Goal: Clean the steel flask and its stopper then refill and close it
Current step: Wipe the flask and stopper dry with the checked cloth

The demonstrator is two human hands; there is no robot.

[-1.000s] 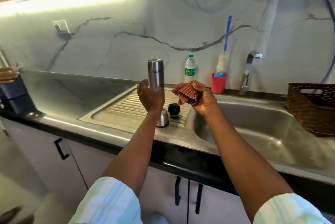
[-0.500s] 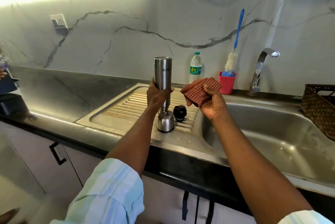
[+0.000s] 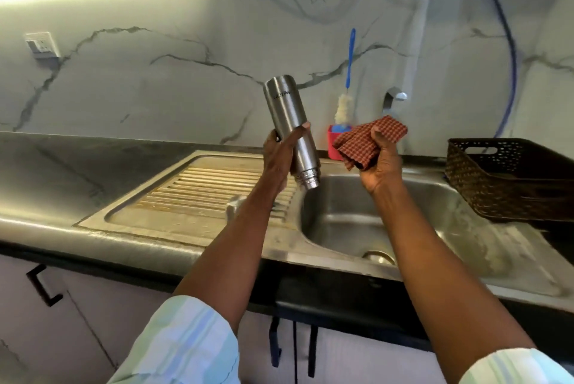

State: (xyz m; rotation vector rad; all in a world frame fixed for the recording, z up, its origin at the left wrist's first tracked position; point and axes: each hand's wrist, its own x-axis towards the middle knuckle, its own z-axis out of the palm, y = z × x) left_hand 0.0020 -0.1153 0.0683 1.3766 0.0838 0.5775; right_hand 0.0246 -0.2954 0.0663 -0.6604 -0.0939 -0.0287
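Your left hand (image 3: 281, 155) grips the steel flask (image 3: 292, 135) around its lower body, fingers wrapped behind and thumb across the front. The flask is upside down and tilted — its flat base points up and to the left, its threaded open mouth points down at the left edge of the sink (image 3: 348, 222) basin. It is held in the air, touching nothing but your hand.

Your right hand (image 3: 380, 163) is raised just right of the flask, fingers and thumb clamped on a bunched red checked cloth (image 3: 369, 141). Cloth and flask are close but apart.

Left of the basin lies the ribbed draining board (image 3: 198, 188), part of the same steel unit set into the dark surface (image 3: 62, 172). A blurred steel shape shows on the board beside your left forearm; what it is cannot be told.

Behind the basin, against the marble wall, stands a red cup (image 3: 333, 142) holding a bottle brush (image 3: 347, 82) with a blue handle, with the tap (image 3: 393, 99) just to its right. A dark woven basket (image 3: 512, 178) sits on the surface right of the basin.
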